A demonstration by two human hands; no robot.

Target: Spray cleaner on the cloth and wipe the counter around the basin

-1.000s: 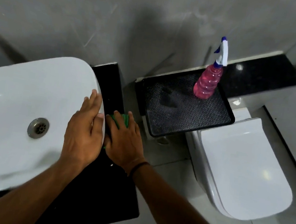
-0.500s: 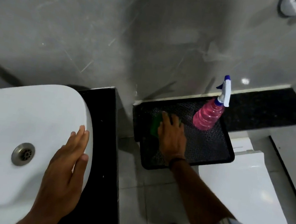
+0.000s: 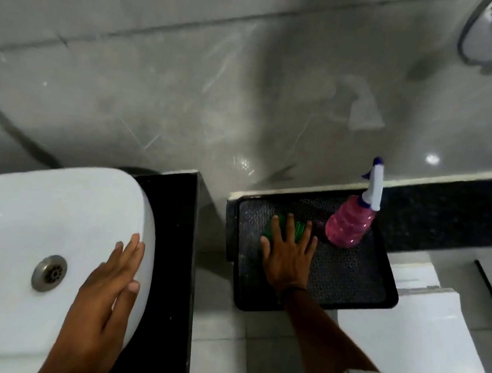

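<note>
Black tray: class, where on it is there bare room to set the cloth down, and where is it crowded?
Bare: the tray's near-right stretch, below the spray bottle. Crowded: the far part, where the right hand covers the green cloth beside the bottle.

Glossy grey marble wall (image 3: 189,88), tiled floor (image 3: 215,341)
</note>
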